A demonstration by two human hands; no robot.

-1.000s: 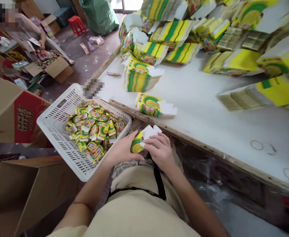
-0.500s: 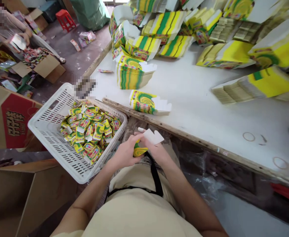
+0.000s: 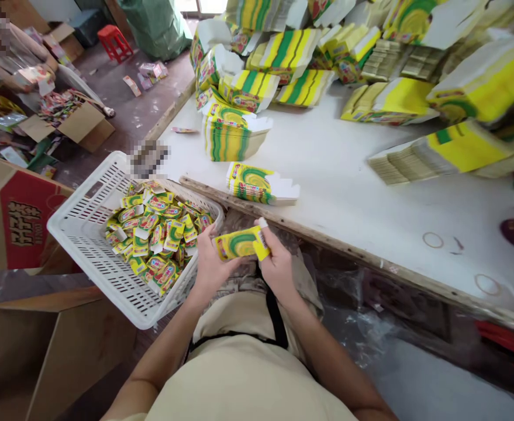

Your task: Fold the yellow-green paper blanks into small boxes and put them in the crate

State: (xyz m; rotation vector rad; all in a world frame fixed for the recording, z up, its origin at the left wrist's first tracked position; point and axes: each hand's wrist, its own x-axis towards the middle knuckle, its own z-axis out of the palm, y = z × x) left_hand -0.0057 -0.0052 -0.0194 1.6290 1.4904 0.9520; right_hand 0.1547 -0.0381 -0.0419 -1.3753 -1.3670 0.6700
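Note:
Both my hands hold one small yellow-and-green carton (image 3: 241,243) over my lap, just below the table's edge. My left hand (image 3: 209,266) grips its left end with the fingers curled under it. My right hand (image 3: 278,264) pinches the right end, thumb on top. The carton is folded into a closed box shape. A white plastic basket (image 3: 85,234) to my left is filled with several folded cartons of the same print (image 3: 158,228). A short stack of flat carton blanks (image 3: 257,182) lies on the table edge right above my hands.
The white table (image 3: 348,181) carries many stacks of flat yellow-green blanks (image 3: 230,137) at the back and right. Brown cardboard boxes (image 3: 15,216) stand at my left and below the basket. Another person sits on the floor at the far left beside an open box (image 3: 81,120).
The flat blank with its white flaps sticking up has been folded shut into a box and raised slightly. The view has drifted a little, so everything sits more to the left.

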